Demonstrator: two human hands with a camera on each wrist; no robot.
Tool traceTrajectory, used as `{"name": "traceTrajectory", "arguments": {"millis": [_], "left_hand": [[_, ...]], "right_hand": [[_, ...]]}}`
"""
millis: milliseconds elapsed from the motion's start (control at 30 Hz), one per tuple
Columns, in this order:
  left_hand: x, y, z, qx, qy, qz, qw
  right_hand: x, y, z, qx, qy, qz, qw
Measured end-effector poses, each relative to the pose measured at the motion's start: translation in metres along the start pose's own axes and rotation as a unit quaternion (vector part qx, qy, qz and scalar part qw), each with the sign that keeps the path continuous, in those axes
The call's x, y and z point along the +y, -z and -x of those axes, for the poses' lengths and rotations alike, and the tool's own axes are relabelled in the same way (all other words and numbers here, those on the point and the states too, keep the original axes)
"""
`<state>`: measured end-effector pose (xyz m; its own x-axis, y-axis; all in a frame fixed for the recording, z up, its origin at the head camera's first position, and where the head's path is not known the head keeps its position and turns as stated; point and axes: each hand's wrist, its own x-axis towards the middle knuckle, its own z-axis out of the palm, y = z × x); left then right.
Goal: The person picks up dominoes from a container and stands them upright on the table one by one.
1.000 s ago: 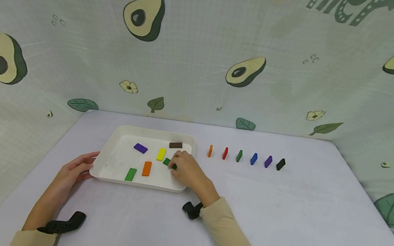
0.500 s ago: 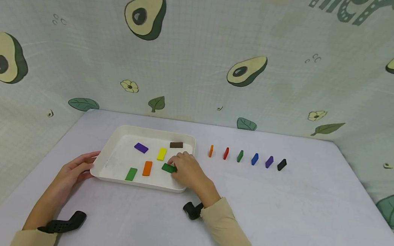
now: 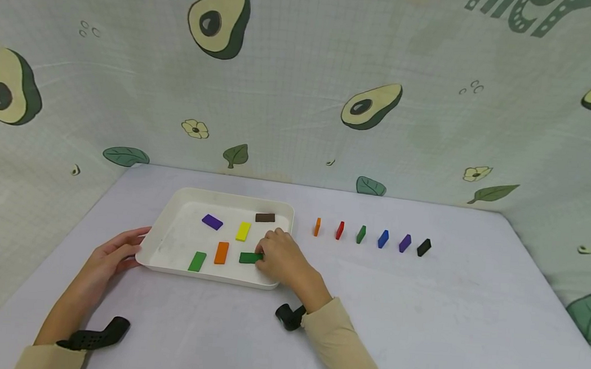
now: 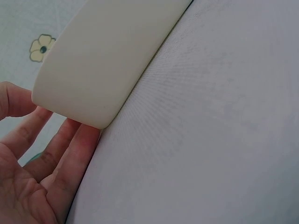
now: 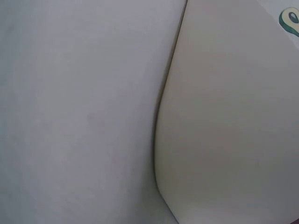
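Observation:
In the head view, my right hand (image 3: 282,257) reaches into the white tray (image 3: 165,268) near its right end. Its thumb and fingers pinch one end of a dark green domino (image 3: 249,258), whose other end shows lying sideways. Beside it are an orange domino (image 3: 221,253) and a lighter green domino (image 3: 197,261). Further back are yellow (image 3: 243,231), purple (image 3: 212,222) and brown dominoes (image 3: 265,217). My left hand (image 3: 110,256) touches the tray's left end with its fingers fairly straight; the left wrist view shows the fingertips (image 4: 86,133) against the outer wall.
Right of the tray, a row of dominoes stands upright on the white table: orange (image 3: 317,227), red (image 3: 340,231), green (image 3: 361,234), blue (image 3: 383,239), purple (image 3: 405,244) and black (image 3: 424,247). A patterned cloth (image 3: 291,94) hangs behind. The right wrist view shows only tray wall and tabletop.
The dark green domino has turned in my right hand's fingers from slanting to lying crosswise, shifting slightly toward the tray's near side. My left hand stays at the tray's end.

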<state>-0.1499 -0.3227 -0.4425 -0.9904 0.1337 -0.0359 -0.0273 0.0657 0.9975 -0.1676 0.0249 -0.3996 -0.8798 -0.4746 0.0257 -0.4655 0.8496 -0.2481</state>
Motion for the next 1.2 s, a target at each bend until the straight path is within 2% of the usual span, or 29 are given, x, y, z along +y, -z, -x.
{"name": "traceTrajectory", "arguments": {"millis": [267, 567, 733, 900, 1200], "left_hand": [[0.0, 0.001, 0.001, 0.001, 0.0, 0.001, 1.0], [0.001, 0.002, 0.002, 0.0, -0.005, -0.006, 1.0], [0.001, 0.002, 0.002, -0.003, -0.01, -0.004, 0.9999], [0.001, 0.001, 0.001, 0.006, 0.005, -0.012, 0.9999], [0.002, 0.001, -0.001, 0.007, 0.011, -0.024, 0.9996]], "right_hand": [[-0.001, 0.002, 0.002, 0.001, 0.005, -0.009, 1.0], [-0.002, 0.007, 0.005, -0.023, -0.007, -0.101, 0.995], [-0.003, 0.008, 0.005, -0.026, -0.003, -0.123, 0.992], [-0.003, 0.012, 0.006, -0.024, -0.011, -0.147, 0.989], [-0.002, 0.027, 0.012, -0.015, -0.016, -0.172, 0.985]]}}
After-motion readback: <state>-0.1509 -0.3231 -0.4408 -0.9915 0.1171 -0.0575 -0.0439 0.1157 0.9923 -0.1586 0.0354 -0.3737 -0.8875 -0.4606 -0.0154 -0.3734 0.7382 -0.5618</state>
